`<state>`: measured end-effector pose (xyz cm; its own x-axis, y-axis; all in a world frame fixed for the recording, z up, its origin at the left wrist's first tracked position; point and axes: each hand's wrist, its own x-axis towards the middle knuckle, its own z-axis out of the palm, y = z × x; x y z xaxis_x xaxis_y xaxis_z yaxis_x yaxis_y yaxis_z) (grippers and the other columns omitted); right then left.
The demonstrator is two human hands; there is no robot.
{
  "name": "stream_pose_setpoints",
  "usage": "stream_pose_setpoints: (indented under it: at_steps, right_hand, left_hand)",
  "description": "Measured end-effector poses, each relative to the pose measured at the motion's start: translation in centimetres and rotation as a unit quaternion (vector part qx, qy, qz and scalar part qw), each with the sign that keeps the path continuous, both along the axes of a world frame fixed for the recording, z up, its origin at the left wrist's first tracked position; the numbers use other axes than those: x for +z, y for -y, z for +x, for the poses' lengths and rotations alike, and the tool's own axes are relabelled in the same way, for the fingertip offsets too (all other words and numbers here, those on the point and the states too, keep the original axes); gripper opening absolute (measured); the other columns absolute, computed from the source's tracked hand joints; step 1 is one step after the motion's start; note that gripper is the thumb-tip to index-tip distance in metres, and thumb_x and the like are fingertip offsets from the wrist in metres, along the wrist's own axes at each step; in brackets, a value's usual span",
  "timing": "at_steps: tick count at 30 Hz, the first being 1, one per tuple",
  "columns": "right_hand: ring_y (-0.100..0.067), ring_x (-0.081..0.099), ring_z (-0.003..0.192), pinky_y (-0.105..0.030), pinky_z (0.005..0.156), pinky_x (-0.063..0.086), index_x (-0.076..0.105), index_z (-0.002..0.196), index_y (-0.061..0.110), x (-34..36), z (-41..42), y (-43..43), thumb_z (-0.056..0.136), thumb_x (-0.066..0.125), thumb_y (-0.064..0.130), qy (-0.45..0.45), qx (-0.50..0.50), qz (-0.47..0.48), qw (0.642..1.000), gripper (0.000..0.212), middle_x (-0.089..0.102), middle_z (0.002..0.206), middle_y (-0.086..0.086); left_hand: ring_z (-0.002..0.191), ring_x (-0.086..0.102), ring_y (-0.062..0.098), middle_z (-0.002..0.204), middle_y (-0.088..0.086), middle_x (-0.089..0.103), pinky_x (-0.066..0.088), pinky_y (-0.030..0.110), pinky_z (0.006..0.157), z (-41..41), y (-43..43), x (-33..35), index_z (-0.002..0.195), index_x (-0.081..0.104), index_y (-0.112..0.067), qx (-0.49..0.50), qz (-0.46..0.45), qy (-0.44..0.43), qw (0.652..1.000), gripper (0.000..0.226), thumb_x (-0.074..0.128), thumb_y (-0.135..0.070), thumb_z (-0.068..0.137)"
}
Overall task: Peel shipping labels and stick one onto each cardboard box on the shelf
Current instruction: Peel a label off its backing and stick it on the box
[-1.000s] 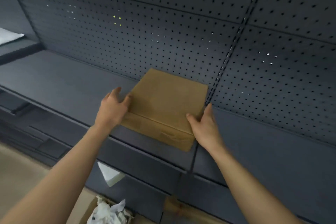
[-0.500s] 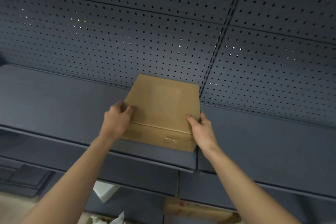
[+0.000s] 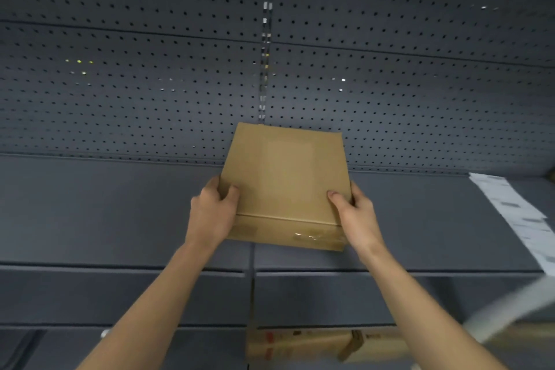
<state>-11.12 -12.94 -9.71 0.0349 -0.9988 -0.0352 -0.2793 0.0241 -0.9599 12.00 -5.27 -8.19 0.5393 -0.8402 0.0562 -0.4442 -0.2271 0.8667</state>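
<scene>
- Box (image 3: 285,183) of plain cardboard sits on the grey shelf (image 3: 105,213), its far edge against the pegboard (image 3: 150,84); everything below is placed from this box.
- At its left edge, the left hand (image 3: 211,213) is closed on the side, thumb over the top face.
- At its right edge, the right hand (image 3: 356,216) clamps likewise.
- It looks stiff, flat and light; side edges seem the safest hold.
- Well right of it lies a strip of labels (image 3: 516,213).
</scene>
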Motion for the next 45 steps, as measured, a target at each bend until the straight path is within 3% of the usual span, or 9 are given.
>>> stream_pose_setpoints:
  at_steps: [7, 14, 18, 20, 23, 27, 32, 38, 45]
  right_hand:
    - [-0.009, 0.064, 0.107, -0.04, 0.104, 0.047, 0.058, 0.131, 0.029, -0.3, -14.0, 1.6, 0.092, 0.062, 0.029, 0.01, -0.033, -0.018, 0.999, 0.039, 0.069, 0.113, 0.016]
    - [-0.007, 0.064, 0.106, -0.037, 0.102, 0.049, 0.057, 0.132, 0.029, -0.5, -25.4, 3.4, 0.093, 0.062, 0.029, 0.005, -0.032, -0.023, 0.999, 0.039, 0.068, 0.112, 0.019]
    - [-0.009, 0.064, 0.105, -0.038, 0.101, 0.049, 0.058, 0.128, 0.032, -0.8, -29.1, 4.6, 0.092, 0.062, 0.029, -0.01, -0.034, -0.017, 0.999, 0.036, 0.068, 0.109, 0.019]
    - [-0.008, 0.066, 0.104, -0.04, 0.101, 0.049, 0.06, 0.126, 0.032, -1.1, -30.2, 5.5, 0.09, 0.063, 0.033, -0.013, -0.029, -0.014, 0.999, 0.036, 0.07, 0.108, 0.019]
    - [-0.008, 0.068, 0.101, -0.04, 0.099, 0.051, 0.063, 0.124, 0.029, -1.5, -31.2, 7.1, 0.087, 0.064, 0.032, -0.009, -0.034, -0.012, 0.999, 0.036, 0.072, 0.106, 0.015]
    - [-0.011, 0.068, 0.1, -0.036, 0.096, 0.052, 0.065, 0.117, 0.029, -1.5, -31.5, 8.9, 0.091, 0.065, 0.025, -0.006, -0.033, 0.011, 0.999, 0.027, 0.072, 0.108, 0.01]
    - [-0.004, 0.067, 0.093, -0.019, 0.081, 0.05, 0.066, 0.118, 0.022, -1.3, -31.1, 10.3, 0.093, 0.063, 0.019, 0.004, -0.028, 0.018, 0.999, 0.025, 0.072, 0.105, 0.009]
    - [-0.012, 0.068, 0.101, -0.037, 0.097, 0.051, 0.067, 0.119, 0.025, -2.0, -31.1, 11.9, 0.089, 0.064, 0.029, -0.012, -0.021, 0.027, 0.999, 0.03, 0.074, 0.108, 0.009]
    - [-0.016, 0.069, 0.103, -0.035, 0.097, 0.051, 0.066, 0.122, 0.02, -1.7, -32.2, 14.0, 0.093, 0.064, 0.024, 0.005, 0.014, 0.038, 0.999, 0.029, 0.073, 0.11, 0.004]
  left_hand:
    - [0.07, 0.055, 0.012, 0.084, -0.002, 0.061, 0.042, 0.023, 0.057, -13.3, 3.1, -0.5, 0.106, 0.052, -0.02, -0.035, -0.002, 0.003, 0.999, 0.017, 0.05, -0.035, 0.1]
    - [0.064, 0.049, 0.005, 0.098, 0.011, 0.068, 0.042, 0.018, 0.059, -24.4, 5.7, -1.2, 0.115, 0.059, -0.015, -0.038, 0.003, -0.022, 0.999, 0.026, 0.051, -0.034, 0.099]
    - [0.066, 0.047, -0.003, 0.084, -0.011, 0.058, 0.038, 0.011, 0.058, -27.9, 6.7, -1.7, 0.128, 0.057, -0.014, -0.034, 0.002, -0.025, 0.999, 0.035, 0.051, -0.034, 0.099]
    - [0.069, 0.045, -0.006, 0.084, -0.02, 0.051, 0.035, 0.011, 0.058, -28.9, 7.4, -1.9, 0.135, 0.053, -0.012, -0.03, 0.001, -0.029, 0.999, 0.041, 0.053, -0.033, 0.099]
    - [0.073, 0.047, -0.004, 0.089, -0.018, 0.051, 0.037, 0.015, 0.066, -29.6, 8.7, -2.2, 0.136, 0.053, -0.009, -0.031, -0.001, -0.033, 0.999, 0.045, 0.056, -0.033, 0.098]
    - [0.072, 0.048, -0.004, 0.086, -0.016, 0.054, 0.035, 0.009, 0.058, -29.5, 10.3, -2.7, 0.13, 0.058, -0.008, -0.043, 0.005, -0.028, 0.999, 0.044, 0.06, -0.035, 0.096]
    - [0.093, 0.055, 0.015, 0.106, -0.001, 0.062, 0.043, 0.026, 0.079, -28.9, 11.7, -3.3, 0.132, 0.057, -0.008, -0.039, 0.011, -0.031, 0.999, 0.053, 0.063, -0.042, 0.091]
    - [0.096, 0.051, 0.018, 0.11, 0.0, 0.057, 0.04, 0.031, 0.081, -29.0, 12.7, -3.5, 0.137, 0.051, -0.009, -0.024, 0.021, -0.041, 0.999, 0.056, 0.061, -0.042, 0.093]
    - [0.102, 0.055, 0.023, 0.11, 0.0, 0.054, 0.044, 0.034, 0.085, -30.2, 13.3, -3.4, 0.133, 0.049, -0.012, -0.005, 0.038, -0.065, 0.997, 0.053, 0.061, -0.043, 0.093]
